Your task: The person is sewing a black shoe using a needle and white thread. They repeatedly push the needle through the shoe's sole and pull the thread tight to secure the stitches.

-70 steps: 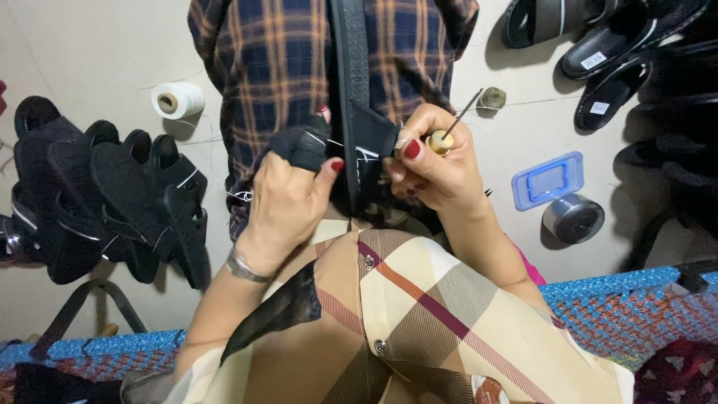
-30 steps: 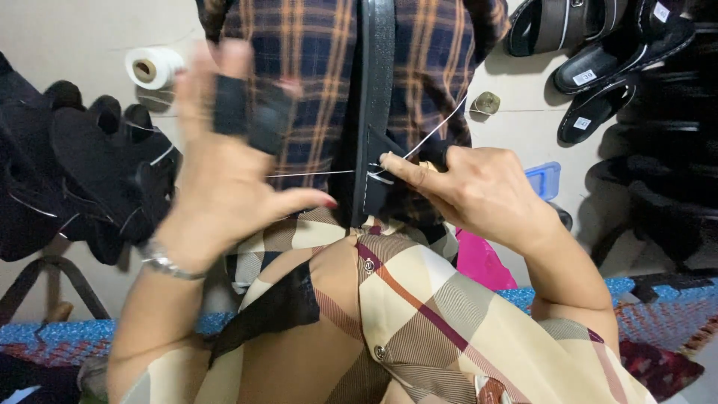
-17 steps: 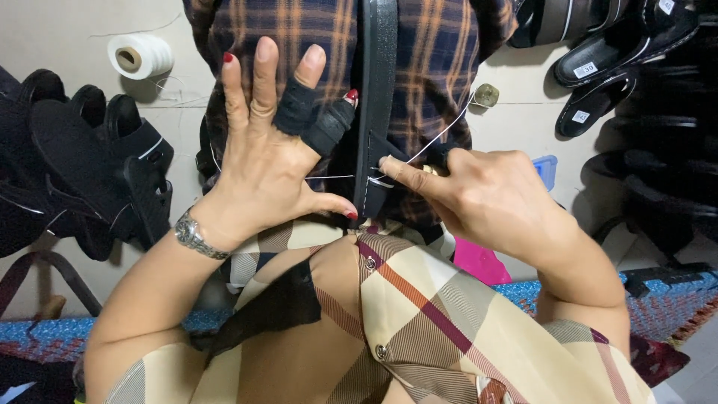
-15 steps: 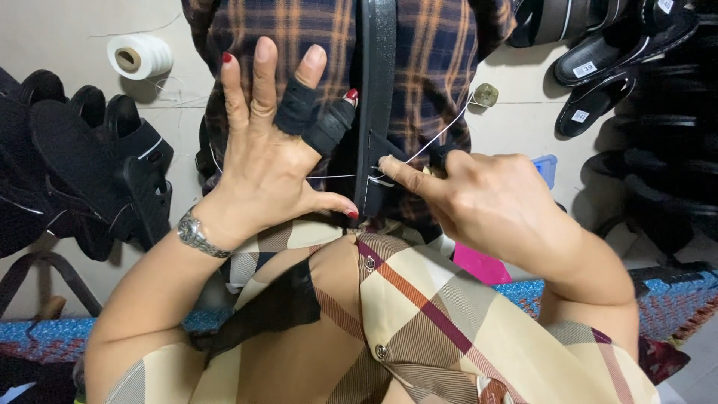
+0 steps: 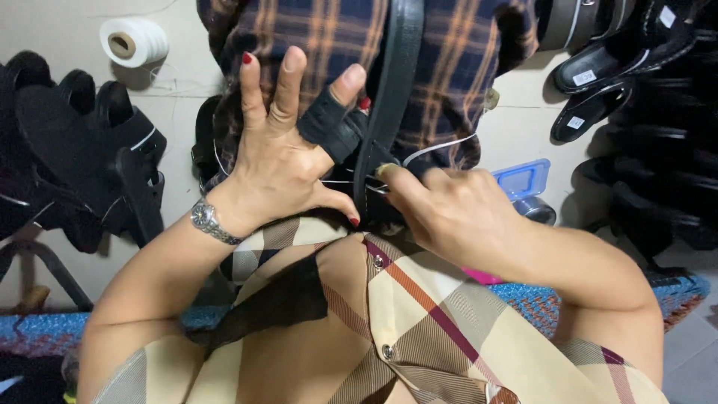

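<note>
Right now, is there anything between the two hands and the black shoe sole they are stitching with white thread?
Nothing visible. The right hand is already at the black shoe sole, fingertips on its edge where the white thread runs. The left hand is spread open beside it, black tape on the fingers nearest the sole.

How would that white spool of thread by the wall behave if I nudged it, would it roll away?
The white thread spool looks round and lies on its side, hollow core showing, so it would probably roll. Being small and mostly wound thread, it is likely light. A loose strand seems to trail from it, so thread might unwind as it moves.
</note>
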